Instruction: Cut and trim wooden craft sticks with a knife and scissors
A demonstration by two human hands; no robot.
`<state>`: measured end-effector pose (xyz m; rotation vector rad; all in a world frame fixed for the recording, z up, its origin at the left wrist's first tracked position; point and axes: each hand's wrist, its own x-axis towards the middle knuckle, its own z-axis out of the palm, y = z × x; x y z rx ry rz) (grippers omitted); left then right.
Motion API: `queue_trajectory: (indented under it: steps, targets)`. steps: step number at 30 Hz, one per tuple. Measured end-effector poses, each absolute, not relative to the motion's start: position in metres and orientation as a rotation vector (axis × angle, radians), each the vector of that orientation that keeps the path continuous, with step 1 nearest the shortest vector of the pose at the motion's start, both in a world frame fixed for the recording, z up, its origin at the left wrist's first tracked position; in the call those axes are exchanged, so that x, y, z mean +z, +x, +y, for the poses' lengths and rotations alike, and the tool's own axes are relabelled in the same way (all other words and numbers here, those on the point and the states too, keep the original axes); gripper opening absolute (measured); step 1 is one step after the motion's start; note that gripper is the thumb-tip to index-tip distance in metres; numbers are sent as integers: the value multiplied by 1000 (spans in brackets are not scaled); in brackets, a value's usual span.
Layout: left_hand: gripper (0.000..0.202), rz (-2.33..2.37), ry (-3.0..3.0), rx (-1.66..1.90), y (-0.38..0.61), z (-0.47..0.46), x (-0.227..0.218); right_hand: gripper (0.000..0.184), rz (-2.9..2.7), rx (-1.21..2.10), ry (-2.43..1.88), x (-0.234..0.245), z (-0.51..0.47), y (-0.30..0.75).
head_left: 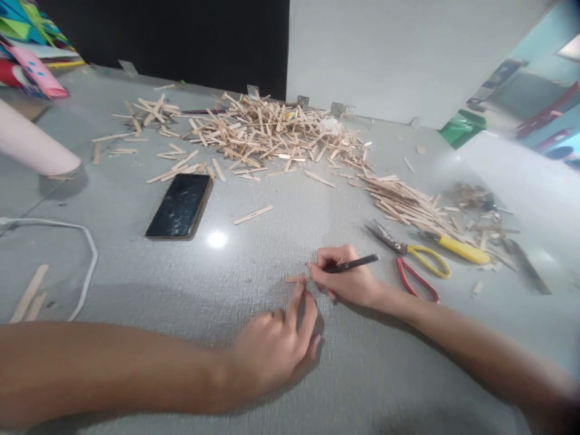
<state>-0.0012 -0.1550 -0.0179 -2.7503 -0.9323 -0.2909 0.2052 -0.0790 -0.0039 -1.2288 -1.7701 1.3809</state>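
Note:
My right hand [347, 277] is closed around a black pen [357, 263], with the back end pointing up to the right. The writing tip is hidden behind my fingers. Just left of them a short wooden craft stick [293, 279] lies flat on the table, its right end partly covered. From below, my left hand [283, 341] touches this stick with an outstretched index fingertip and pins it to the surface. The other left fingers are loosely bent. Right of my right hand lie scissors [405, 251] with one yellow and one red handle.
A large heap of craft sticks [272, 130] spreads along the back, with a bundle of sticks [403, 202] on the right. A yellow-handled cutter [462, 248] lies by the scissors. Left are a phone [179, 206], a white cable [93, 254] and a pink roll [36, 142].

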Motion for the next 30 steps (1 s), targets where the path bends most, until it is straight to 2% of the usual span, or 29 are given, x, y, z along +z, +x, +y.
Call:
queue_trajectory:
  steps: [30]
  targets:
    - [49, -917, -2770, -310, -3, -155, -18, 40, -1710, 1419, -1244, -8, -78, 205]
